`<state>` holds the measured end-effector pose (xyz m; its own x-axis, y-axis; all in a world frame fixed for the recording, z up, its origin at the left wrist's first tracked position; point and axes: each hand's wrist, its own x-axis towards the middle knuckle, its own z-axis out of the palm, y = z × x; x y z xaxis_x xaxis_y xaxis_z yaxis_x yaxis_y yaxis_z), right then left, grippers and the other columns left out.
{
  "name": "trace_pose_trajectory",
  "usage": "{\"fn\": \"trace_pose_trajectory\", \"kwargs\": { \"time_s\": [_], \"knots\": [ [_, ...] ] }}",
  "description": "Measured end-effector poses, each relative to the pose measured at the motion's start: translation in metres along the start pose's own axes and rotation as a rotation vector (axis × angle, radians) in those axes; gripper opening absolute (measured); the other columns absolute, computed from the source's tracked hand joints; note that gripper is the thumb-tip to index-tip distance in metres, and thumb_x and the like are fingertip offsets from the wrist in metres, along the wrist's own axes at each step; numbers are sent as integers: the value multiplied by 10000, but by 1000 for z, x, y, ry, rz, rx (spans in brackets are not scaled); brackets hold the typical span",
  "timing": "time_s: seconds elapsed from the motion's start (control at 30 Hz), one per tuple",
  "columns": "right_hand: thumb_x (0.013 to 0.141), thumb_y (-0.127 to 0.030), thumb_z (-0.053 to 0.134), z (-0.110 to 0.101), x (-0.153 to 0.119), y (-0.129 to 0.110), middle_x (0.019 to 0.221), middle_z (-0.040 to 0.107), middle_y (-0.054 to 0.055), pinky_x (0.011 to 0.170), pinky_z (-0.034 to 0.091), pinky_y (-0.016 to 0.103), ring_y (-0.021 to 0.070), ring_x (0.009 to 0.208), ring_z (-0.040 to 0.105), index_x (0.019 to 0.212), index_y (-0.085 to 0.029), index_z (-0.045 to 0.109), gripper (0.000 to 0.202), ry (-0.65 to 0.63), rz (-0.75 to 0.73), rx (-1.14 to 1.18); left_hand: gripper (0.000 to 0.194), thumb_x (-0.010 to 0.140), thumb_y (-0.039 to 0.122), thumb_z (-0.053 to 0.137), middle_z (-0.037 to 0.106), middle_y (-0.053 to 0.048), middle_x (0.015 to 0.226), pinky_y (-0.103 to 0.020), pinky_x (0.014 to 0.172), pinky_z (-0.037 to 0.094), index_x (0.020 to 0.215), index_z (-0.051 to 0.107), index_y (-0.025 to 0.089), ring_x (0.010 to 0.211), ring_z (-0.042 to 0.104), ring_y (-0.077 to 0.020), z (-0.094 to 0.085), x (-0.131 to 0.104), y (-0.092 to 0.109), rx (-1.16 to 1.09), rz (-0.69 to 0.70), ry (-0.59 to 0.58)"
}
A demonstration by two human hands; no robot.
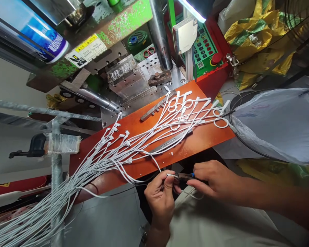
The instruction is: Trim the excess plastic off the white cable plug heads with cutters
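My left hand [160, 195] pinches a white cable [172, 175] between thumb and fingers, just in front of the orange board's near edge. My right hand [213, 176] grips a small pair of pliers [183, 177] with a bit of blue showing at the handle. The dark jaws meet the cable close to my left fingertips; whether they are closed on it is too small to tell. A loop of cable hangs below the pliers. Beyond my hands, a big bundle of white cables [103, 156] lies across the orange board [208, 137], with white connectors at the ends.
Past the board stands a press with a metal die block [127, 80] and steel posts [161, 37]. Two toothed metal bars [154, 111] lie on the board. At right are a red control box [213, 77] and a white-lined bin [275, 123]. A black clamp [36, 145] sits left.
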<state>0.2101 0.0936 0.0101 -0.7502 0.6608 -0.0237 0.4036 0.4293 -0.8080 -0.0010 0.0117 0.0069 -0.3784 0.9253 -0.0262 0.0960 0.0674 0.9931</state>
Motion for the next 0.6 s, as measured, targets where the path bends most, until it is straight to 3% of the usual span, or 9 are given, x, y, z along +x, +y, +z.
{"fn": "trace_pose_trajectory", "kwargs": {
  "time_s": [0.17,0.23,0.33,0.4,0.6],
  "knots": [
    [1145,-591,500,-3,4,2,626,440,-54,540,277,266,104,565,370,673,-198,489,614,-242,200,331,281,1054,403,750,698,-5,633,-205,446,521,968,841,152,420,637,-124,-6,3,-1,-76,-87,-75],
    [1163,-544,485,0,3,1,680,511,-32,557,279,276,118,597,425,710,-193,552,577,-163,143,208,253,1052,378,754,725,-14,648,-220,476,550,984,855,156,443,667,-140,-7,4,-2,-54,-48,-64],
    [1176,-434,491,5,0,-4,845,640,47,615,292,316,177,730,531,787,-189,656,488,111,-40,-169,146,1040,281,770,792,-24,723,-244,563,600,1053,884,191,533,739,-168,-9,4,-3,45,100,-39],
    [1177,-402,494,6,0,-7,873,654,74,636,305,337,208,773,536,795,-192,661,466,218,-125,-329,139,1026,221,781,814,-19,760,-256,615,614,1110,892,222,589,765,-179,-10,3,-4,117,204,-44],
    [1165,-358,519,8,0,-8,847,651,73,640,306,355,216,761,520,787,-198,651,432,275,-203,-414,193,972,206,847,848,-32,841,-291,636,622,1152,895,258,644,784,-207,-15,4,-5,218,361,-14]
  ]
}}
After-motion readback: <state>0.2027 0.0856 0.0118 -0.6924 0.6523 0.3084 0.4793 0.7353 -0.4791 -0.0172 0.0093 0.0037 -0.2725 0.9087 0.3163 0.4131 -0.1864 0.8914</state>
